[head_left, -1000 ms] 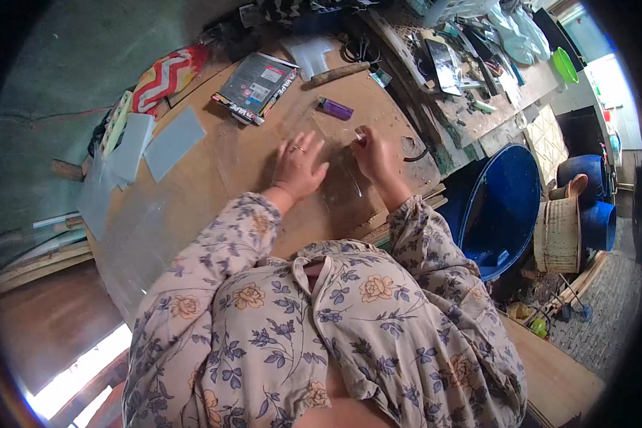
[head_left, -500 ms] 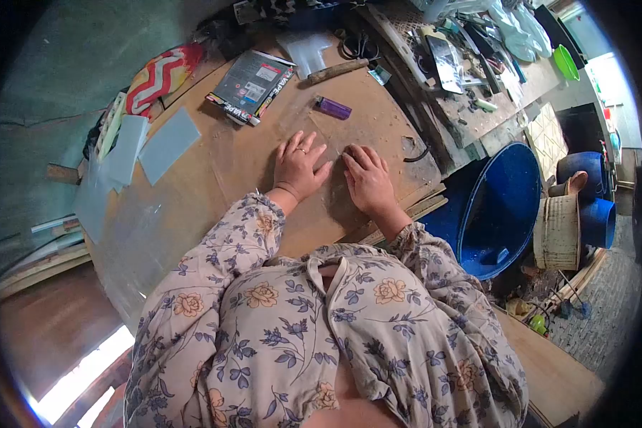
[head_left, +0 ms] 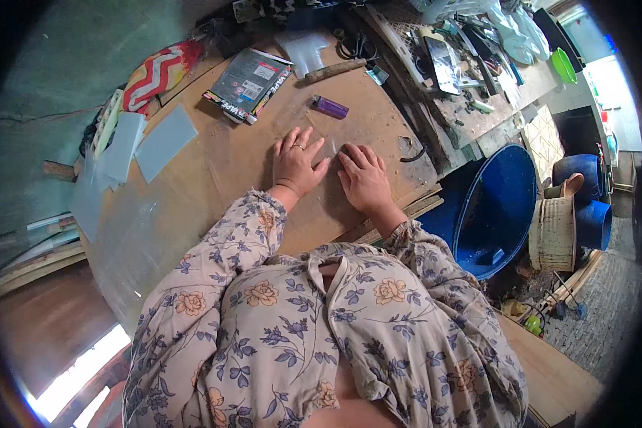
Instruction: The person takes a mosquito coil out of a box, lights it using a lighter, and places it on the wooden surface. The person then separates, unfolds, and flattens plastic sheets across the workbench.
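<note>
My left hand [head_left: 297,162] rests palm down on the brown table [head_left: 221,207], fingers stretched out and a ring on one of them. Beside it my right hand [head_left: 364,176] also lies palm down, its fingers together and extended. A small gap separates the two hands, with a faint clear, shiny patch between the fingertips that I cannot make out for certain. Just beyond my fingers lies a purple lighter [head_left: 330,107]. Farther off is a flattened dark printed package [head_left: 252,84], with a wooden stick [head_left: 335,70] to its right.
Greyish translucent sheets [head_left: 165,141] lie at the table's left edge, near a red and yellow patterned cloth [head_left: 162,74]. On the right stands a large blue drum [head_left: 496,212]. A cluttered side bench [head_left: 478,125] holds tools and a phone-like slab [head_left: 443,65].
The view has shifted slightly. My right hand's fingers look a little flatter and straighter than before; my left hand stays almost where it was.
</note>
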The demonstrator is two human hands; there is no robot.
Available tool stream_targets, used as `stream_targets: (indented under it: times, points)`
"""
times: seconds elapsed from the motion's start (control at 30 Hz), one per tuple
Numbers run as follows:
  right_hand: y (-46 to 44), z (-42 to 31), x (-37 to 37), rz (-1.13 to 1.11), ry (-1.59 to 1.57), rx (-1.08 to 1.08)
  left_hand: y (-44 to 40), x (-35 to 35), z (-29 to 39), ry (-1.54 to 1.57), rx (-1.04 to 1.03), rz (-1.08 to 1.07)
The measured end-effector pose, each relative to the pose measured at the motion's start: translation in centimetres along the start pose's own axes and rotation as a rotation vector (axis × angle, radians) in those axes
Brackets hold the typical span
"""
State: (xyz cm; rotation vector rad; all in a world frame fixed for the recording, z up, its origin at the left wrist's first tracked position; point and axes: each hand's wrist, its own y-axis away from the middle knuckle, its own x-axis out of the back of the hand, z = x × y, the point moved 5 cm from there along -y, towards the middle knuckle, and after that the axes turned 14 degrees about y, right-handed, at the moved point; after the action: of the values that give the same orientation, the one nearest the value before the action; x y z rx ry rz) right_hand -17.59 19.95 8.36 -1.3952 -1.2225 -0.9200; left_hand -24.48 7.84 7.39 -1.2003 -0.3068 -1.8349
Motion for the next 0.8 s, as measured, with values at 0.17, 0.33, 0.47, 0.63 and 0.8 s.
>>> stream_targets:
  times: [0.17,0.33,0.47,0.63,0.8]
  points:
    - [0.1,0.1,-0.2,0.033,0.008,-0.003,0.1,0.1,0.0,-0.014,0.019,0.004]
    - [0.1,-0.1,0.4,0.054,0.002,-0.008,0.2,0.3,-0.1,-0.004,0.053,0.003]
    - [1.3,1.9,1.4,0.197,-0.048,-0.080,0.2,-0.1,-0.3,0.005,0.029,0.020]
    - [3.9,7.9,3.7,0.246,0.167,-0.250,0.3,0.1,-0.2,-0.008,0.039,0.009]
    - [4.6,10.5,3.5,0.172,0.229,-0.342,0.3,0.1,-0.4,0.000,0.030,0.023]
